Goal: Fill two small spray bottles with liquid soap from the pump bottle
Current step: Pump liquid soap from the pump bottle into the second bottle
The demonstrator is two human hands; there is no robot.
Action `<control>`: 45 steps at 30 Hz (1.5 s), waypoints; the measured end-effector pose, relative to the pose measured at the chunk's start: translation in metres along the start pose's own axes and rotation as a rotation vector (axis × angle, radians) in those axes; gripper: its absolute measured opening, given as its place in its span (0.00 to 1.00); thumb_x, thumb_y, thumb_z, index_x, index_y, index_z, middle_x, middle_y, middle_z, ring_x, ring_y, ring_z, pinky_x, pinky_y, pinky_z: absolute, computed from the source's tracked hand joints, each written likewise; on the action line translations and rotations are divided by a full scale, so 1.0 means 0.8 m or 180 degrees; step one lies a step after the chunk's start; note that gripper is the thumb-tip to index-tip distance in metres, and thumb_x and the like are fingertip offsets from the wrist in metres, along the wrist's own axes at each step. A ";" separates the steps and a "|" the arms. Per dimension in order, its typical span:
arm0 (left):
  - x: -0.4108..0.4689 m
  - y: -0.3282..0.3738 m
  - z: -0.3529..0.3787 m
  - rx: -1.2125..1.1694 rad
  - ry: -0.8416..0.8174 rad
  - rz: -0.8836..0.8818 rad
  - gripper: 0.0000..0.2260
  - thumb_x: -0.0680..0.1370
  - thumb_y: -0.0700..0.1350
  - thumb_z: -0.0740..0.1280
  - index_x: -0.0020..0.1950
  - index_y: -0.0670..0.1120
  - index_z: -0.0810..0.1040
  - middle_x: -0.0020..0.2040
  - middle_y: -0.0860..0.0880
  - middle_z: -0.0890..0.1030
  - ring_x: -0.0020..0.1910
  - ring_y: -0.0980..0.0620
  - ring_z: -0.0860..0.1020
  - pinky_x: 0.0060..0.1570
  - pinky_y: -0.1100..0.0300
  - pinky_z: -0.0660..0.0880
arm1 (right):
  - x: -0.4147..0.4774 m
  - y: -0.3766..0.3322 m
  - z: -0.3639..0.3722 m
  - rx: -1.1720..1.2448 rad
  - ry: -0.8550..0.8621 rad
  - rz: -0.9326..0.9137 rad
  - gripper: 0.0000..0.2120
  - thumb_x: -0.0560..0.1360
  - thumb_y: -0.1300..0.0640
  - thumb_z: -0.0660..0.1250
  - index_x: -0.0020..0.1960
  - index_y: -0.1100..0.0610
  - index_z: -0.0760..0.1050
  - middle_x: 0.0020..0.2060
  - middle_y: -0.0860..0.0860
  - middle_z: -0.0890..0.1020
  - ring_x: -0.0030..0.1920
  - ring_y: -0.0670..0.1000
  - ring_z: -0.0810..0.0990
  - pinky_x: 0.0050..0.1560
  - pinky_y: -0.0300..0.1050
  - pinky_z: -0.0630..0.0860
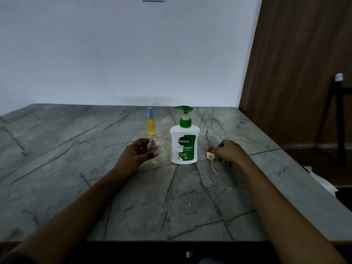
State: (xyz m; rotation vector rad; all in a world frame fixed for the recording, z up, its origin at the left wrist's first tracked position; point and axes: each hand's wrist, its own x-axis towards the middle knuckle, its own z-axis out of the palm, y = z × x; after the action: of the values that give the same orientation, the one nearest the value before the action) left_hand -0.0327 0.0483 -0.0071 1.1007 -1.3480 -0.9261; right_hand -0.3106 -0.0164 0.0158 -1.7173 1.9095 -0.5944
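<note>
A white pump bottle (184,144) with a green pump head stands upright mid-table. Left of it, my left hand (137,153) grips a small clear spray bottle (153,145) that has no cap and stands on the table. Behind that, a second small spray bottle (151,122) holds yellow liquid and wears a blue spray cap. Right of the pump bottle, my right hand (227,151) rests on the table with its fingers on a pale spray cap (210,155), whose thin dip tube trails toward me.
The grey marble table (95,168) runs to a white wall at the back. Its right edge drops off beside a brown wooden panel (297,63) and a dark chair frame (341,115).
</note>
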 end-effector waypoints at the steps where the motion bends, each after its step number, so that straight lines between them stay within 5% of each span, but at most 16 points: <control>1: 0.000 0.000 0.000 0.0027 -0.0006 -0.0011 0.19 0.66 0.41 0.72 0.56 0.44 0.76 0.49 0.48 0.84 0.50 0.52 0.81 0.50 0.64 0.75 | 0.001 -0.001 -0.003 -0.0095 0.0131 -0.0071 0.25 0.71 0.39 0.69 0.55 0.59 0.75 0.49 0.55 0.80 0.47 0.55 0.79 0.42 0.43 0.72; 3: -0.001 0.000 0.001 0.0035 0.0019 -0.0035 0.19 0.66 0.41 0.72 0.56 0.44 0.76 0.50 0.47 0.83 0.50 0.52 0.81 0.51 0.63 0.75 | 0.000 -0.009 -0.009 0.0100 0.0406 -0.0342 0.21 0.72 0.42 0.69 0.55 0.58 0.75 0.50 0.53 0.79 0.52 0.54 0.78 0.46 0.43 0.71; 7: 0.001 0.004 0.001 0.0124 0.0189 0.0031 0.17 0.69 0.39 0.71 0.57 0.42 0.76 0.49 0.49 0.83 0.49 0.55 0.81 0.48 0.67 0.76 | -0.012 -0.045 -0.023 0.1343 0.0762 -0.1177 0.01 0.75 0.56 0.68 0.45 0.52 0.78 0.38 0.48 0.79 0.38 0.46 0.76 0.36 0.39 0.69; 8: 0.002 0.004 -0.001 0.0135 0.0270 0.0063 0.17 0.69 0.40 0.72 0.57 0.43 0.76 0.49 0.49 0.83 0.49 0.55 0.81 0.48 0.66 0.76 | -0.013 -0.060 -0.027 0.1535 0.0804 -0.1323 0.05 0.75 0.59 0.65 0.45 0.51 0.79 0.35 0.46 0.78 0.34 0.44 0.74 0.33 0.38 0.68; 12: 0.002 0.009 -0.005 0.0145 0.0568 0.0137 0.17 0.69 0.42 0.72 0.57 0.45 0.77 0.48 0.51 0.83 0.48 0.57 0.81 0.46 0.68 0.76 | -0.015 -0.122 -0.057 0.1679 -0.0330 -0.1195 0.14 0.77 0.64 0.57 0.50 0.52 0.80 0.26 0.47 0.71 0.22 0.42 0.63 0.23 0.35 0.57; 14: 0.003 0.012 -0.004 0.0113 0.0652 0.0174 0.17 0.68 0.42 0.72 0.57 0.45 0.77 0.47 0.51 0.83 0.48 0.57 0.81 0.45 0.68 0.76 | -0.010 -0.139 -0.068 0.1569 -0.0668 -0.1164 0.15 0.77 0.64 0.56 0.52 0.53 0.80 0.26 0.49 0.71 0.23 0.44 0.62 0.23 0.35 0.58; 21: 0.013 0.039 0.008 0.0314 0.0629 0.0340 0.18 0.66 0.48 0.73 0.55 0.48 0.77 0.47 0.51 0.83 0.47 0.55 0.81 0.44 0.65 0.77 | -0.007 -0.120 -0.050 0.1729 0.0360 -0.2428 0.05 0.77 0.54 0.66 0.49 0.51 0.80 0.46 0.47 0.81 0.44 0.44 0.78 0.42 0.44 0.77; 23: 0.019 0.052 0.013 0.0458 0.0566 0.0422 0.19 0.67 0.48 0.73 0.57 0.47 0.77 0.48 0.51 0.83 0.48 0.55 0.81 0.45 0.62 0.78 | -0.013 -0.117 -0.038 0.1691 0.0376 -0.2704 0.05 0.73 0.55 0.70 0.49 0.52 0.79 0.47 0.47 0.81 0.47 0.42 0.79 0.45 0.40 0.78; 29: 0.037 0.076 0.026 0.0810 0.0468 0.0655 0.21 0.68 0.53 0.73 0.58 0.51 0.76 0.51 0.53 0.82 0.51 0.55 0.80 0.52 0.47 0.77 | -0.012 -0.113 -0.022 0.1647 0.0680 -0.3137 0.10 0.69 0.61 0.74 0.45 0.50 0.78 0.45 0.46 0.80 0.48 0.40 0.79 0.44 0.30 0.76; 37: 0.041 0.080 0.040 0.1051 0.0534 0.0746 0.21 0.67 0.53 0.74 0.60 0.56 0.76 0.52 0.58 0.80 0.52 0.59 0.78 0.51 0.50 0.78 | -0.007 -0.109 -0.015 0.1667 0.0841 -0.3290 0.06 0.70 0.57 0.73 0.47 0.53 0.79 0.45 0.45 0.81 0.48 0.44 0.81 0.47 0.40 0.80; 45: 0.040 0.079 0.050 0.1138 0.0689 0.0863 0.22 0.68 0.48 0.74 0.61 0.57 0.76 0.53 0.57 0.79 0.52 0.59 0.77 0.50 0.52 0.78 | -0.010 -0.110 -0.008 0.1603 0.1113 -0.3426 0.06 0.71 0.56 0.71 0.47 0.56 0.80 0.43 0.47 0.80 0.47 0.41 0.80 0.47 0.34 0.78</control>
State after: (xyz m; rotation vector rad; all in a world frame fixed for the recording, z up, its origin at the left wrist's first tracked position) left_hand -0.0777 0.0312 0.0586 1.2089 -1.4693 -0.3639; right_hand -0.2455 -0.0180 0.0763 -2.2479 0.7051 -1.6669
